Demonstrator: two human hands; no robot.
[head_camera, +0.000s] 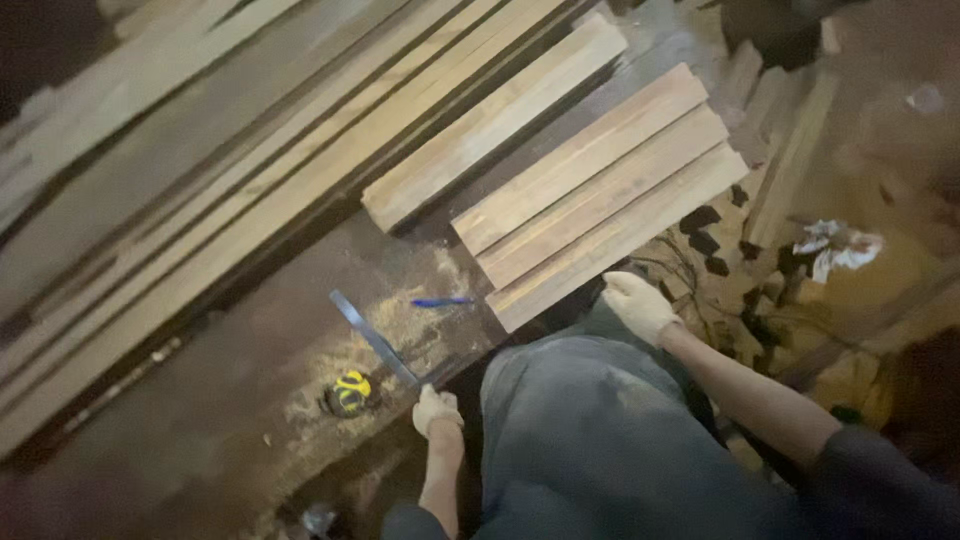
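Long boards fill the upper left of the frame, lying slantwise. A stack of three short planks lies at centre right, with one more plank just beside it on the upper left.

Right arm bare, reaching up from the lower right. Right hand, gloved, rests at the near end of the planks; fingers curled, whether gripping cannot be told.

Left forearm rises from the bottom centre. Left hand, gloved, fist closed around the near end of a metal ruler that slants up-left across sawdust.

Tape measure, yellow and black, just left of the left hand. Blue pen between ruler and planks.
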